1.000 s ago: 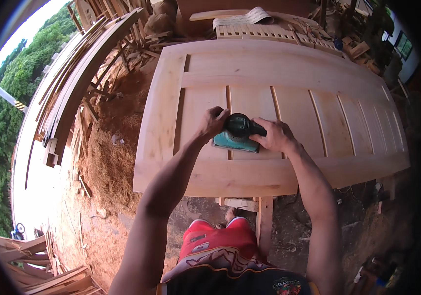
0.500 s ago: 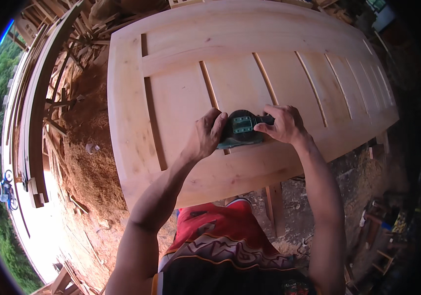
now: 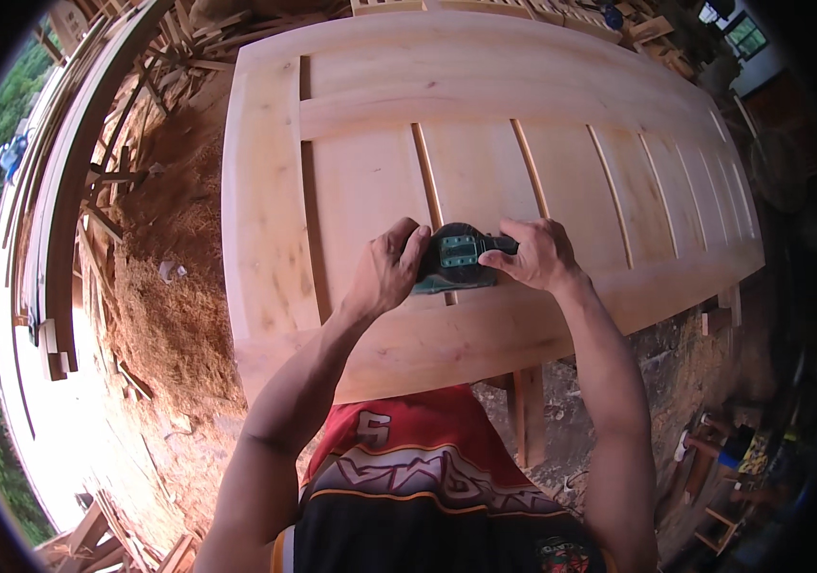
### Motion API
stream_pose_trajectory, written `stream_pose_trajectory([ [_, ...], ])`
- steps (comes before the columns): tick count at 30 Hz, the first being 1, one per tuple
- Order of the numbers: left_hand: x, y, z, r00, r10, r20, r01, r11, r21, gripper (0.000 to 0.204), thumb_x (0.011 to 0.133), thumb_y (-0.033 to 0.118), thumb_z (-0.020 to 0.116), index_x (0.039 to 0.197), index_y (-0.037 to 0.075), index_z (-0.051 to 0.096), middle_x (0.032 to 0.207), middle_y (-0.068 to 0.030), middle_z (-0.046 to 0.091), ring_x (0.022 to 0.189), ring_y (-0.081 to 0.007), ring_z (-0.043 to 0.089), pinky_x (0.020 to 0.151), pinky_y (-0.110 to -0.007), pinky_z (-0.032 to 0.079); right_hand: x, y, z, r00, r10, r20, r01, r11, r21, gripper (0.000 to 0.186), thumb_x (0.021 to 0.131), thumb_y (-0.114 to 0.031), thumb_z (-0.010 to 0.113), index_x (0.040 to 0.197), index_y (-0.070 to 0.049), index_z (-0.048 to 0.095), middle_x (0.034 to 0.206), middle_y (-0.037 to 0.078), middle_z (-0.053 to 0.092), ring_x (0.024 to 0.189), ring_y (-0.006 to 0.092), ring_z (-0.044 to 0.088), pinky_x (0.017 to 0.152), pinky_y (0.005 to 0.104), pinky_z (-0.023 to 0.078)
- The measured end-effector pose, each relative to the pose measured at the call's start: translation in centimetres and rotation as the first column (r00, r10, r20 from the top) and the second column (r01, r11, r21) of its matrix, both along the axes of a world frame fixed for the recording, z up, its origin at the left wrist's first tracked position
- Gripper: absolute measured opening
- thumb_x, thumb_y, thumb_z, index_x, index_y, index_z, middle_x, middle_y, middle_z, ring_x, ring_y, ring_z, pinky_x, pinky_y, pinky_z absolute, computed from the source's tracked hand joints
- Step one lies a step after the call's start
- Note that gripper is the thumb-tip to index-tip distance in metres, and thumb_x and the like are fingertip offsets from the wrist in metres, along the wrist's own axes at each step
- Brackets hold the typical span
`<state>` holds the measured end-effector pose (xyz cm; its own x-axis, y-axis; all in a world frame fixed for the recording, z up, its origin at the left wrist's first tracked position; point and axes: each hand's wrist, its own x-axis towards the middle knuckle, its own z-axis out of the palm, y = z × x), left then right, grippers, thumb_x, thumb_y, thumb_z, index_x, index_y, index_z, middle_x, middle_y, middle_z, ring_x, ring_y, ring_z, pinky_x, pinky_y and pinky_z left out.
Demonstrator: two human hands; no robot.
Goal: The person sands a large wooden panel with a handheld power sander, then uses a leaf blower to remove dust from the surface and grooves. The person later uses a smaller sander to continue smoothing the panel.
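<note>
A dark green and black power sander (image 3: 458, 252) rests on a pale wooden door panel (image 3: 504, 334), over the near end of one of its grooves. My left hand (image 3: 389, 263) is closed on the sander's left side, thumb pressed against its body. My right hand (image 3: 540, 254) wraps round the black handle at the tool's right end. The sander's underside is hidden against the wood. Several narrow dark grooves divide the door's flat panels, and its frame runs along the near edge beneath my forearms.
A wooden leg (image 3: 528, 411) stands under the door's near side. Long boards (image 3: 79, 181) lie stacked at the left, with sawdust (image 3: 174, 315) heaped on the ground between. Scrap wood (image 3: 93, 535) lies at the lower left. Beyond the boards, a small blue shape (image 3: 12, 155) is on the road.
The sander and both hands have shifted a little left across the door, and the view has turned slightly. The blue shape on the road has moved farther away.
</note>
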<state>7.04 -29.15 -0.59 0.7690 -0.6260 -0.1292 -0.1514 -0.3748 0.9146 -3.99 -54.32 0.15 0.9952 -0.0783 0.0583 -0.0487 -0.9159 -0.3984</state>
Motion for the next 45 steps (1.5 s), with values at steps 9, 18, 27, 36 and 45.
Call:
stream_pose_trajectory([
  [9, -0.5, 3.1, 1.1, 0.997, 0.074, 0.018, -0.075, 0.996, 0.044, 0.04, 0.111, 0.035, 0.046, 0.102, -0.001, 0.061, 0.077, -0.0223, 0.059, 0.075, -0.0363, 0.06, 0.074, -0.043, 0.05, 1.2, 2.7, 0.3, 0.991, 0.126, 0.055, -0.129, 0.99, 0.056, 0.082, 0.084, -0.086, 0.058, 0.078, -0.006, 0.067, 0.065, 0.02, 0.066, 0.069, 0.0435, 0.07, 0.063, 0.0494, 0.057],
  [18, 2.0, 7.7, 0.7, 0.986, 0.099, 0.136, -0.118, 0.983, 0.14, 0.044, 0.106, 0.036, 0.044, 0.091, -0.002, 0.061, 0.071, -0.0205, 0.058, 0.069, -0.0322, 0.062, 0.07, -0.044, 0.05, 4.1, 7.6, 1.3, 0.969, 0.247, -0.005, -0.246, 0.967, 0.072, 0.082, 0.086, -0.084, 0.057, 0.081, -0.003, 0.068, 0.067, 0.021, 0.068, 0.071, 0.0421, 0.072, 0.064, 0.0485, 0.058],
  [27, 0.5, 8.5, 1.7, 0.978, 0.185, 0.097, -0.195, 0.975, 0.109, 0.04, 0.104, 0.029, 0.047, 0.091, -0.003, 0.066, 0.079, -0.0291, 0.064, 0.079, -0.0486, 0.065, 0.075, -0.053, 0.052, 3.3, 9.2, 1.2, 0.97, 0.238, -0.043, -0.234, 0.969, 0.082, 0.079, 0.086, -0.082, 0.061, 0.083, -0.004, 0.067, 0.067, 0.019, 0.067, 0.069, 0.0416, 0.072, 0.062, 0.0494, 0.056],
  [36, 0.8, 10.2, 1.6, 0.978, 0.207, 0.007, -0.205, 0.968, 0.147, 0.04, 0.105, 0.031, 0.049, 0.091, -0.003, 0.066, 0.08, -0.0285, 0.063, 0.078, -0.0474, 0.064, 0.073, -0.05, 0.051, 4.1, 10.3, 1.3, 0.96, 0.281, -0.021, -0.277, 0.955, 0.102, 0.08, 0.086, -0.082, 0.06, 0.079, -0.003, 0.064, 0.065, 0.019, 0.065, 0.067, 0.0421, 0.07, 0.06, 0.0485, 0.055],
  [45, 1.4, 4.3, 0.3, 0.965, 0.22, 0.141, -0.219, 0.976, -0.018, 0.041, 0.105, 0.031, 0.049, 0.09, -0.003, 0.064, 0.075, -0.0273, 0.059, 0.072, -0.0466, 0.061, 0.07, -0.048, 0.05, 4.0, 5.2, 1.1, 0.973, 0.229, 0.012, -0.229, 0.973, 0.026, 0.078, 0.085, -0.082, 0.062, 0.083, -0.004, 0.067, 0.068, 0.02, 0.067, 0.068, 0.0425, 0.07, 0.06, 0.0484, 0.055],
])
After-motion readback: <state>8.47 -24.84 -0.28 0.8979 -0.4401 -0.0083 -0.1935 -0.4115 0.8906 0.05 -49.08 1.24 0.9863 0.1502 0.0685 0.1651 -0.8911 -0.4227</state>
